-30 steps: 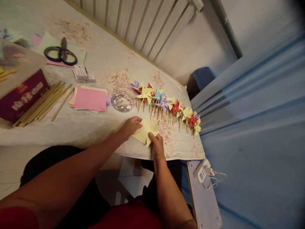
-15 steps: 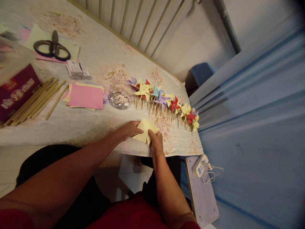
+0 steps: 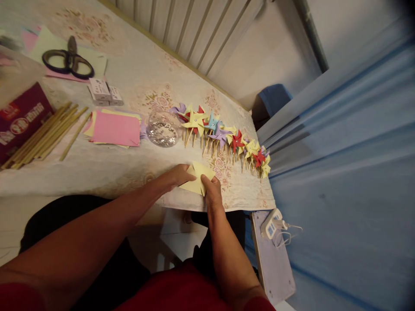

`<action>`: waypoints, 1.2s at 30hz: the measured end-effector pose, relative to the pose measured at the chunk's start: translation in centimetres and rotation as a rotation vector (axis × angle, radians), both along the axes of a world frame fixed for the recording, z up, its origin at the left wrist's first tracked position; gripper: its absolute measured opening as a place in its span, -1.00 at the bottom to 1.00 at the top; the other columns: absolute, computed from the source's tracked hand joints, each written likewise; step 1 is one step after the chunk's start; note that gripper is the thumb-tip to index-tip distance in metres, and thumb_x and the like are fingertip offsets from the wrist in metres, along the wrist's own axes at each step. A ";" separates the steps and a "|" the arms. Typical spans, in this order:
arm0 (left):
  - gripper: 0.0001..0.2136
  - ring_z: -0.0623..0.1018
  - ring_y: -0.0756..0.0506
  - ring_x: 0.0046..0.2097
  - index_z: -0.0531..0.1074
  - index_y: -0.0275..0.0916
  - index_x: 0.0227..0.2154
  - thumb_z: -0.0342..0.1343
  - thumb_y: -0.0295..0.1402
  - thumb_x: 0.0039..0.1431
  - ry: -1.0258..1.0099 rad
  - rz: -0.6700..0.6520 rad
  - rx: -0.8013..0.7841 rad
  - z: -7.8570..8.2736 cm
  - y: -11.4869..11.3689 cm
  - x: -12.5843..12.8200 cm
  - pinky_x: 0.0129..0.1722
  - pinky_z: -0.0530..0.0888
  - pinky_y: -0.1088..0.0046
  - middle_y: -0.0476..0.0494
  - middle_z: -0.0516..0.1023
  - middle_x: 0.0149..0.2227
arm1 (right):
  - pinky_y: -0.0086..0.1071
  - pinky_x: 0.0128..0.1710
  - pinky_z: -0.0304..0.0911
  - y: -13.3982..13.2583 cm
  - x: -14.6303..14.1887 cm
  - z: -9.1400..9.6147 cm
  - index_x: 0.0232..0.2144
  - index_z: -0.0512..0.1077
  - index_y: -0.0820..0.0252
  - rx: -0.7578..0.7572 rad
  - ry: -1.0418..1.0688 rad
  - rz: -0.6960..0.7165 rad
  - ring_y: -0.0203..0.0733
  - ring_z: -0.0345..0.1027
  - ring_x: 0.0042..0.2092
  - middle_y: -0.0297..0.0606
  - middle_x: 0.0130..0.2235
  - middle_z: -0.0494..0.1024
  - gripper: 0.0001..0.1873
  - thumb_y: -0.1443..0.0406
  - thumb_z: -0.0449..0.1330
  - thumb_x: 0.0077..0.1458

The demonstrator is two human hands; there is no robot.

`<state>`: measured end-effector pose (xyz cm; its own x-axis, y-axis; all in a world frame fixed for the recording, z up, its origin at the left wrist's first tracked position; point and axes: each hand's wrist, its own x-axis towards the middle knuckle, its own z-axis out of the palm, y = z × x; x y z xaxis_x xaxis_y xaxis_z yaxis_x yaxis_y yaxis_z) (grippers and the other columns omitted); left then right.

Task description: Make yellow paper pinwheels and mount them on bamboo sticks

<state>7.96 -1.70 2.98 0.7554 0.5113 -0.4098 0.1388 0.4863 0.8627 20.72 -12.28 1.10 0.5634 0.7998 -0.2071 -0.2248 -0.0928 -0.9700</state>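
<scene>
A square of yellow paper [image 3: 194, 186], with slits cut in from its corners, is held just over the table's front edge. My left hand [image 3: 180, 174] grips its left side, thumb on top. My right hand [image 3: 212, 189] pinches the right side, its thumb pressing near the middle; the fingers beneath are hidden. Beyond the paper, several finished paper pinwheels on sticks [image 3: 221, 134] lie in a row, in yellow, red, purple and blue. A clear round container [image 3: 162, 134] of small shiny metal pieces sits to their left.
Left of the container lie stacked pink and yellow paper sheets [image 3: 116, 128], wooden sticks [image 3: 48, 137], small white boxes [image 3: 103, 90] and dark-handled scissors [image 3: 68, 60]. A purple box [image 3: 24, 119] stands far left. At right, a power strip [image 3: 271, 223] rests on a low bench [image 3: 277, 270] beside a blue curtain [image 3: 340, 181].
Both hands keep almost the same hold on the yellow paper. The view has shifted very slightly; nothing else has visibly moved.
</scene>
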 end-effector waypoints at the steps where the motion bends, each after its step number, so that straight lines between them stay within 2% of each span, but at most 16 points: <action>1: -0.73 0.56 -0.08 -0.43 0.54 -0.25 -0.29 0.17 -0.43 -0.16 -0.009 0.002 -0.007 -0.1 0.0 0.0 -0.41 0.43 0.44 -0.03 0.60 -0.45 | -0.23 -0.27 0.51 0.0 0.0 0.0 -0.23 0.57 0.25 0.001 0.004 0.000 -0.03 0.59 -0.26 -0.21 -0.35 0.68 -0.62 0.13 0.39 -0.08; 9: -0.74 0.59 -0.15 -0.36 0.56 -0.23 -0.28 0.22 -0.43 -0.13 -0.012 0.037 0.023 0.1 0.0 0.1 -0.36 0.45 0.40 -0.07 0.63 -0.42 | -0.21 -0.23 0.51 0.0 -0.1 0.5 -0.29 0.56 0.24 -0.011 0.010 0.013 0.01 0.59 -0.22 -0.20 -0.37 0.67 -0.61 0.15 0.43 -0.17; 14: -0.77 0.56 -0.12 -0.39 0.55 -0.26 -0.32 0.21 -0.45 -0.14 0.003 0.056 0.039 0.4 0.0 0.0 -0.38 0.43 0.43 -0.06 0.61 -0.44 | -0.21 -0.24 0.50 -0.1 0.1 0.2 -0.27 0.57 0.25 -0.026 -0.017 0.052 -0.02 0.60 -0.29 -0.21 -0.36 0.68 -0.62 0.17 0.44 -0.16; 29: -0.71 0.54 -0.09 -0.41 0.52 -0.28 -0.30 0.15 -0.44 -0.19 -0.046 0.005 0.021 0.1 0.1 -0.2 -0.39 0.41 0.45 -0.07 0.59 -0.44 | -0.25 -0.22 0.51 0.0 0.4 -0.3 -0.25 0.55 0.25 -0.025 -0.017 0.030 -0.05 0.60 -0.29 -0.22 -0.36 0.69 -0.60 0.18 0.44 -0.16; 36: -0.70 0.56 -0.12 -0.42 0.53 -0.23 -0.30 0.14 -0.40 -0.20 -0.023 -0.020 0.050 -0.4 0.0 0.0 -0.45 0.40 0.45 -0.07 0.61 -0.43 | -0.30 -0.23 0.51 0.2 0.5 -0.7 -0.15 0.53 0.26 -0.009 -0.050 0.027 -0.10 0.60 -0.30 -0.22 -0.28 0.70 -0.56 0.22 0.42 -0.13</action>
